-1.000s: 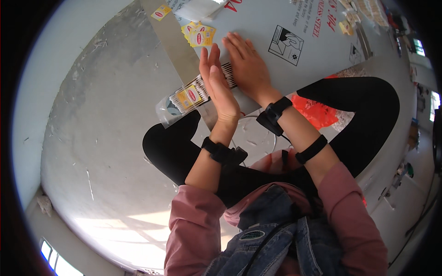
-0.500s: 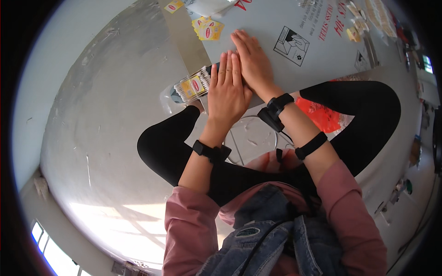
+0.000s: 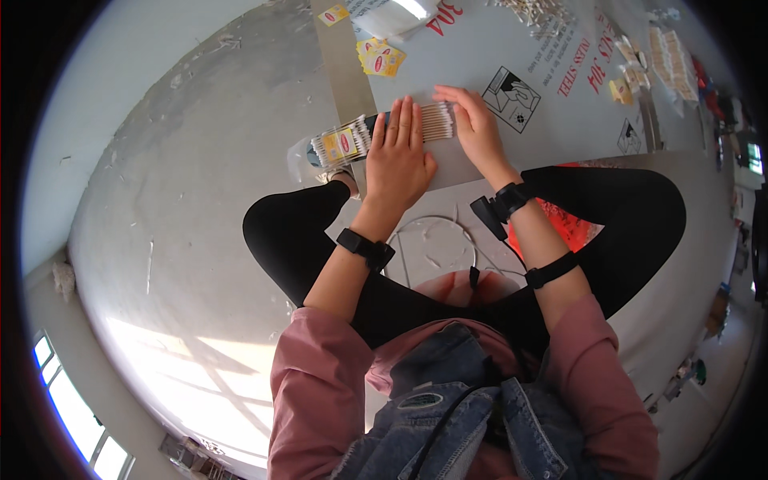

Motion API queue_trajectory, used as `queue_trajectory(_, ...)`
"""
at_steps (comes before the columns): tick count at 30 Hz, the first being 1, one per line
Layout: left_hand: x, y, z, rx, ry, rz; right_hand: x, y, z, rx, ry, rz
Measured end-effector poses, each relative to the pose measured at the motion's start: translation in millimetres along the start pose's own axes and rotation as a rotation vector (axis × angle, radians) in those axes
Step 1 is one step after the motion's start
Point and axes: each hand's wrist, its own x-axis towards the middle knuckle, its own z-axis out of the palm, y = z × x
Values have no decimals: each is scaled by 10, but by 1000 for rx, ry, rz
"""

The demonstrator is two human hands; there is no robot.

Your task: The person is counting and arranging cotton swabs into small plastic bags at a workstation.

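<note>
My left hand (image 3: 398, 164) lies flat, fingers stretched out, across the middle of a row of cotton swabs. To its right the swabs (image 3: 434, 122) lie side by side on the grey sheet. My right hand (image 3: 482, 136) is at the right end of that row, fingers extended and slightly bent; whether it touches the swab tips is hard to tell. Left of my left hand, a yellow card (image 3: 340, 143) with a red oval lies over more swabs. Clear plastic film (image 3: 298, 160) shows at that end, past the table edge. My left palm hides the row's middle.
Several yellow cards (image 3: 379, 58) lie beyond my left hand, with a single card (image 3: 333, 14) farther off. Clear plastic bags (image 3: 392, 18) and a heap of loose swabs (image 3: 538, 12) are at the back. Swab bundles (image 3: 674, 64) lie far right. A red bag (image 3: 564, 228) sits below the table edge.
My right hand has moved right, away from my left hand, uncovering the swabs between them. My left hand remains flat on the row. The view has shifted slightly.
</note>
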Motion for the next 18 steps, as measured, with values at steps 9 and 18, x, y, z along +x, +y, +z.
queue_trajectory(9, -25, 61, 27, -23, 16, -39, -63, -35, 63, -10, 38, -40)
queue_trajectory(18, -36, 66, 47, -139, 51, -65, 128, 18, 451, -600, 126, -179)
